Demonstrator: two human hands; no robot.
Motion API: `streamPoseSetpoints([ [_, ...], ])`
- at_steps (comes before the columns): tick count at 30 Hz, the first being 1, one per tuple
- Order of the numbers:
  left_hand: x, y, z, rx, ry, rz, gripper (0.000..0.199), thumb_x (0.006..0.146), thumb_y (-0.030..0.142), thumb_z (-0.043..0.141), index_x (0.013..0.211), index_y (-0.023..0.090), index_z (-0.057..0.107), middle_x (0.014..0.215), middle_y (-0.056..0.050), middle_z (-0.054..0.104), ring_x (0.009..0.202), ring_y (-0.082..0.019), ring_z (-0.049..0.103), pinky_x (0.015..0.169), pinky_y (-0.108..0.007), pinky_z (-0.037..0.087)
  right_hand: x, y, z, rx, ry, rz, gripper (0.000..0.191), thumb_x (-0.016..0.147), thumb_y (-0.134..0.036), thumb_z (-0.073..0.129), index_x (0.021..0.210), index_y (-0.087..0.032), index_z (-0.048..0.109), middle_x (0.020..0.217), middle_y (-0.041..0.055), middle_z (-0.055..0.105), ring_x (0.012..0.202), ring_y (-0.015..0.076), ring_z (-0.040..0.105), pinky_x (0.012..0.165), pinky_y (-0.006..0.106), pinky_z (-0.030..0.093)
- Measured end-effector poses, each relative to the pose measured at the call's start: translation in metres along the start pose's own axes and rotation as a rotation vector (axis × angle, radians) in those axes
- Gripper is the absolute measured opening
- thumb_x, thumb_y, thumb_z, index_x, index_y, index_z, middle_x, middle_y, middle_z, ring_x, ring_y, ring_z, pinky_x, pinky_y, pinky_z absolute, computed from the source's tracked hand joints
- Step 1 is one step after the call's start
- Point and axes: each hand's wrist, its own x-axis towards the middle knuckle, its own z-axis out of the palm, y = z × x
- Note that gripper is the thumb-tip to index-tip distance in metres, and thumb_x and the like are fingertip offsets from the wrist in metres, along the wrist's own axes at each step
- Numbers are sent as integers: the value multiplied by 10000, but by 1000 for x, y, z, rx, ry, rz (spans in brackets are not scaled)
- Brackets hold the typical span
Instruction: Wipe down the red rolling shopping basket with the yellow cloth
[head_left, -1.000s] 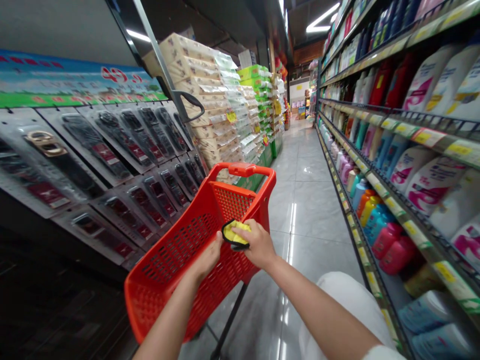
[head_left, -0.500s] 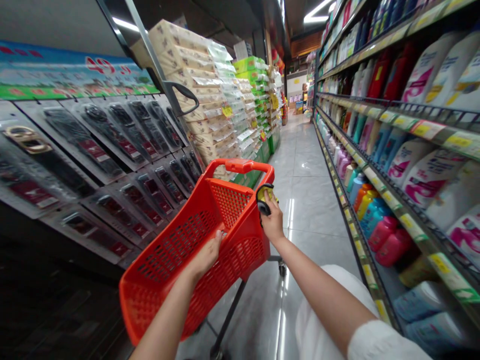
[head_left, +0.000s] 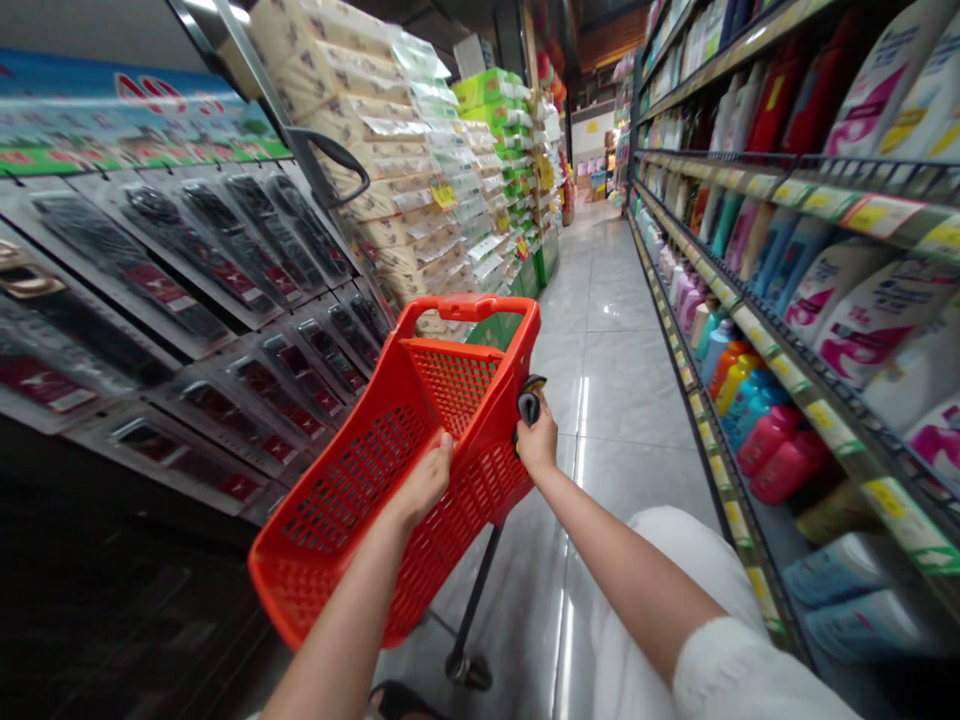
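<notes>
A red plastic shopping cart (head_left: 375, 440) stands tilted across the view in front of me, and no goods show in the visible part of its basket. My left hand (head_left: 427, 482) is closed over the near rim of the cart, thumb up on the inner side. Beside the cart's right side, my right hand (head_left: 538, 438) grips a small black-and-yellow item (head_left: 531, 398) with a curled, padded look. Its exact kind cannot be made out, and the fingers hide part of it.
Belts in clear packs (head_left: 187, 250) hang at the left. Behind the cart rise stacked beige packs (head_left: 337, 130) and green ones (head_left: 502, 140). Shelves of bottles (head_left: 825, 310) line the right. Grey tiled floor (head_left: 600, 290) runs down the aisle. A cart wheel (head_left: 469, 670) is near my foot.
The black-and-yellow item has turned in my right hand, showing more of its black part. My left hand has shifted slightly up and right on the rim. The view has tilted down a little.
</notes>
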Motion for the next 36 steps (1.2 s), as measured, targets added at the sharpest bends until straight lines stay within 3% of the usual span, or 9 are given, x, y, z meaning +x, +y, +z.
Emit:
streamPoseSetpoints([
  [3, -1, 4, -1, -41, -20, 36, 911, 870, 768, 124, 1257, 146, 667, 1302, -73, 650, 1362, -271, 453, 1189, -372, 265, -9, -1, -1, -29, 17, -16, 550, 785, -73, 474, 1311, -189, 584, 1218, 110, 606, 1158, 202, 585, 1034, 381, 457],
  [6, -4, 8, -2, -59, -32, 22, 913, 870, 766, 106, 1258, 157, 665, 1268, -55, 675, 1330, -269, 490, 1175, -376, 290, 0, -20, -6, -88, -32, -127, 562, 803, -84, 481, 1338, -231, 569, 1212, 93, 548, 1129, 192, 583, 1003, 323, 465],
  [10, -5, 12, -1, -85, -57, 17, 948, 858, 777, 73, 1244, 150, 671, 1236, -55, 694, 1286, -263, 532, 1147, -371, 334, -1, -39, -10, -246, -102, -123, 564, 819, -106, 488, 1366, -234, 539, 1123, 89, 551, 1036, 213, 594, 921, 331, 493],
  [17, -4, 6, -1, -157, -41, -16, 955, 871, 754, 27, 1237, 149, 669, 1156, -62, 728, 1181, -255, 603, 1071, -383, 414, -36, -38, -17, -403, -382, -270, 489, 827, -127, 532, 1291, -265, 599, 1106, 77, 587, 976, 211, 599, 848, 313, 502],
  [22, -5, 3, -1, -166, -54, -25, 972, 858, 771, 34, 1159, 138, 707, 1094, -68, 746, 1106, -256, 639, 1045, -385, 433, -27, -44, -26, -435, -313, -202, 534, 808, -78, 493, 1298, -262, 597, 1158, 79, 587, 994, 215, 607, 819, 311, 511],
  [27, -6, 1, -4, -192, 22, -43, 953, 837, 801, 64, 1104, 170, 726, 1139, -60, 733, 1215, -257, 577, 1122, -381, 346, -45, -57, -34, -402, -561, -387, 473, 770, -161, 603, 1216, -310, 655, 1102, 42, 625, 922, 203, 616, 798, 294, 517],
  [31, -10, -3, -7, -372, -70, -115, 1008, 812, 819, 13, 1087, 167, 732, 1011, -71, 766, 1044, -269, 672, 988, -400, 477, -23, -65, -42, -418, -370, -409, 609, 755, -83, 559, 1310, -331, 594, 1298, 64, 510, 1028, 230, 573, 869, 340, 508],
  [33, -11, -4, -7, -437, -110, -137, 1034, 799, 833, 12, 1093, 148, 729, 990, -84, 768, 1000, -279, 688, 942, -411, 504, -13, -66, -39, -522, -311, -390, 676, 753, -25, 510, 1360, -319, 557, 1281, 102, 497, 1006, 244, 557, 850, 363, 507],
  [36, -11, -6, -6, -489, -88, -138, 1045, 771, 867, 54, 1123, 137, 715, 1044, -106, 757, 1073, -292, 664, 1009, -428, 463, -28, -66, -27, -649, -440, -459, 686, 776, -17, 502, 1388, -325, 530, 1128, 120, 557, 899, 232, 541, 755, 333, 509],
])
